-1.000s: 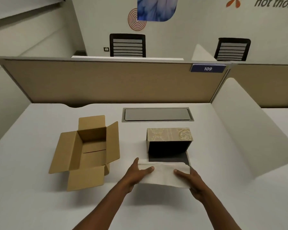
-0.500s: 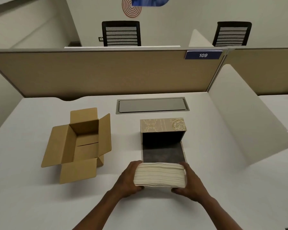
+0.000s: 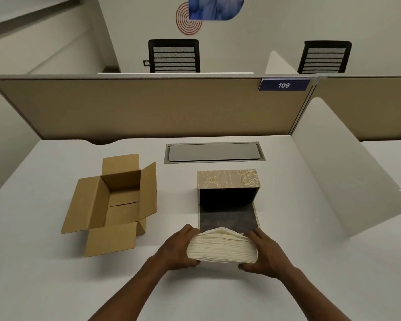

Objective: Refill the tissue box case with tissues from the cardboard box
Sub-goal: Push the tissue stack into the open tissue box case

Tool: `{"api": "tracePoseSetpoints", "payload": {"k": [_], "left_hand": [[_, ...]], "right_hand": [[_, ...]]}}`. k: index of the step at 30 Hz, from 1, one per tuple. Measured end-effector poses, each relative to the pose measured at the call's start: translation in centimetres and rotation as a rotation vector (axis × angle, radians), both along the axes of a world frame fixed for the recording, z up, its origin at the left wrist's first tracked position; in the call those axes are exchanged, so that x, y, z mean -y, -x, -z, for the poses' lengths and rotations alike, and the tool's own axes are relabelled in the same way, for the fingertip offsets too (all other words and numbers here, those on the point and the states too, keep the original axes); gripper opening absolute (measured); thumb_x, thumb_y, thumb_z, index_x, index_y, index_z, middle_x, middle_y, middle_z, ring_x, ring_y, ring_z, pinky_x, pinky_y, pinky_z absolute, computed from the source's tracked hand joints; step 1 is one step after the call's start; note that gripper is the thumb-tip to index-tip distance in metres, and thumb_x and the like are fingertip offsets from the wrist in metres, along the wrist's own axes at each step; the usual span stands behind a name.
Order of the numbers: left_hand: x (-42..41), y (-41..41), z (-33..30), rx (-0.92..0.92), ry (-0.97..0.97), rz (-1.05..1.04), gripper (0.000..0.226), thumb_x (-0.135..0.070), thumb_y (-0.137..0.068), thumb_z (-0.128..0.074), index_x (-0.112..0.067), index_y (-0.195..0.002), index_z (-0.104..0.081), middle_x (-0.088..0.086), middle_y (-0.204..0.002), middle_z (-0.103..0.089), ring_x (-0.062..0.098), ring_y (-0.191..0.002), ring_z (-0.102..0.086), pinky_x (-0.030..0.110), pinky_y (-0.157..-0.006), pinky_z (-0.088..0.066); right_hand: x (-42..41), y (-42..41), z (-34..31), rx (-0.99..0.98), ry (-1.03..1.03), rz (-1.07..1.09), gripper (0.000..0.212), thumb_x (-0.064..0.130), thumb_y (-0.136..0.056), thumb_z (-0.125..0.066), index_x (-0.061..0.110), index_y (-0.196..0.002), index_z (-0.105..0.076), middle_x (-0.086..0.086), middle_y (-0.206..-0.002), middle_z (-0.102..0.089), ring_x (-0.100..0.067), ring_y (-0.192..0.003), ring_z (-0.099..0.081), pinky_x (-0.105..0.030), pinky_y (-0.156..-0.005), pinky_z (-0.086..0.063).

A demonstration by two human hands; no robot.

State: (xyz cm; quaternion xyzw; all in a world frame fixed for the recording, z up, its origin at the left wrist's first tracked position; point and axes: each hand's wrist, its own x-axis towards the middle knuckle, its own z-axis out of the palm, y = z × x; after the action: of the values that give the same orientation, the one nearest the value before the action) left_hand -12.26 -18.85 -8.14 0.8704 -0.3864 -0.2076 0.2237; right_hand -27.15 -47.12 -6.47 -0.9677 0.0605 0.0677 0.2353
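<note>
A thick stack of white tissues is held between both hands just above the desk. My left hand grips its left end and my right hand grips its right end. Right behind the stack lies the beige patterned tissue box case, its dark inside facing me and its dark flap folded down flat on the desk toward the stack. The open cardboard box stands to the left with all flaps spread; its inside looks empty.
A grey cable hatch is set into the white desk behind the case. A beige partition closes the far side and a white curved divider stands on the right. Two black chairs stand beyond.
The tissue stack has gone from lying flat under my hands to being gripped at both ends and lifted, its top now bowed upward. The camera has tilted slightly.
</note>
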Motion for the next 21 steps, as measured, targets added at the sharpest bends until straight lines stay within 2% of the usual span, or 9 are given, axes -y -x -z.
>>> {"api": "tracePoseSetpoints", "payload": {"k": [6,8,11,12,16,18,21], "left_hand": [[-0.8,0.4,0.4,-0.029,0.008,-0.011,0.082,-0.060,-0.063,-0.078,-0.035,-0.129,-0.037,-0.016,-0.123,-0.049,0.004,-0.103,-0.052,0.026,-0.082,-0.054],[-1.0,0.5,0.3,-0.015,-0.001,0.006,0.087,-0.059,-0.062,-0.078,-0.036,-0.134,-0.035,-0.015,-0.128,-0.051,0.005,-0.107,-0.052,0.025,-0.088,-0.052],[-0.8,0.2,0.1,0.087,-0.010,0.082,0.100,-0.064,-0.063,-0.073,-0.033,-0.147,-0.029,-0.010,-0.142,-0.046,0.010,-0.123,-0.044,0.028,-0.107,-0.037],[-0.5,0.1,-0.2,0.114,-0.023,0.107,0.104,-0.066,-0.063,-0.072,-0.032,-0.150,-0.025,-0.008,-0.145,-0.043,0.011,-0.126,-0.042,0.031,-0.111,-0.033],[1.1,-0.2,-1.5,0.179,-0.097,0.184,0.106,-0.064,-0.064,-0.075,-0.028,-0.150,-0.023,-0.005,-0.152,-0.034,0.016,-0.133,-0.036,0.037,-0.122,-0.018],[1.8,-0.2,-2.1,0.163,-0.123,0.205,0.109,-0.061,-0.065,-0.078,-0.029,-0.151,-0.019,-0.005,-0.154,-0.032,0.017,-0.135,-0.036,0.038,-0.124,-0.015],[2.8,-0.2,-2.4,0.163,-0.184,0.246,0.123,-0.057,-0.065,-0.081,-0.030,-0.156,-0.002,-0.001,-0.158,-0.028,0.022,-0.136,-0.036,0.040,-0.123,-0.016]], "right_hand": [[0.5,1.4,0.2,-0.016,-0.040,0.041,0.099,0.071,-0.057,-0.079,0.027,-0.139,-0.045,0.009,-0.135,-0.058,-0.007,-0.113,-0.053,-0.013,-0.088,-0.039],[0.6,1.6,0.3,-0.036,-0.062,0.044,0.108,0.071,-0.058,-0.079,0.026,-0.146,-0.038,0.006,-0.143,-0.054,-0.010,-0.122,-0.053,-0.014,-0.095,-0.039],[0.7,1.3,0.3,-0.059,-0.067,0.036,0.124,0.074,-0.058,-0.078,0.023,-0.157,-0.023,0.003,-0.151,-0.047,-0.017,-0.129,-0.052,-0.024,-0.105,-0.042],[0.8,1.1,0.2,-0.057,-0.056,0.022,0.125,0.074,-0.058,-0.077,0.024,-0.157,-0.021,0.004,-0.151,-0.045,-0.017,-0.129,-0.051,-0.024,-0.104,-0.042],[1.1,0.3,-0.3,-0.046,-0.005,-0.030,0.115,0.076,-0.057,-0.078,0.022,-0.148,-0.032,0.006,-0.148,-0.040,-0.014,-0.124,-0.050,-0.012,-0.093,-0.037],[1.2,-0.1,-0.4,-0.069,-0.023,-0.045,0.121,0.076,-0.058,-0.078,0.023,-0.152,-0.025,0.005,-0.152,-0.039,-0.016,-0.125,-0.051,-0.016,-0.097,-0.040],[1.1,-0.8,-0.3,-0.069,0.018,-0.105,0.137,0.081,-0.058,-0.073,0.027,-0.162,-0.002,0.003,-0.157,-0.038,-0.017,-0.126,-0.050,-0.028,-0.107,-0.041]]}}
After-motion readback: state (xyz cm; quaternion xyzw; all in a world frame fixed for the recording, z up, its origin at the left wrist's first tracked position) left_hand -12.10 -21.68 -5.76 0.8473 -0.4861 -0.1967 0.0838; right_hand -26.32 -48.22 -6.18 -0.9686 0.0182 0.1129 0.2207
